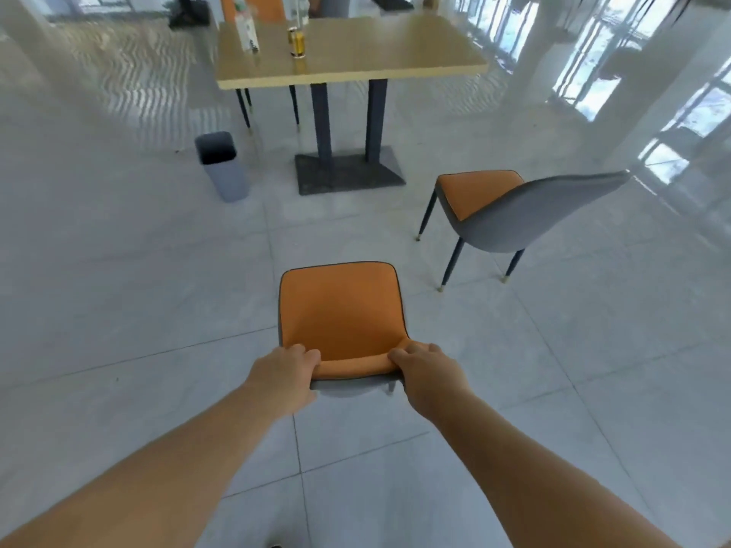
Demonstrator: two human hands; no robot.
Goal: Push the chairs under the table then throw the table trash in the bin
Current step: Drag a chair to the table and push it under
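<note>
Seemingly early in the job, a person gripped the backrest of an orange chair (341,310), the left hand (285,372) and the right hand (424,372) each curled closed over its top edge, seen from the head camera. That chair stood well apart from the wooden counter (356,53), nowhere near tucked under. A second chair (510,215), grey-backed with an orange seat, sat off to the right, angled away and also clear of the counter. A can (296,41) and a white carton (247,33) remained on the counter, probably the trash left to bin. The grey bin (222,166) waited on the floor left of the counter's pedestal base (350,170). Open tiled floor lay between chair and counter, with nothing visibly blocking a straight push.
</note>
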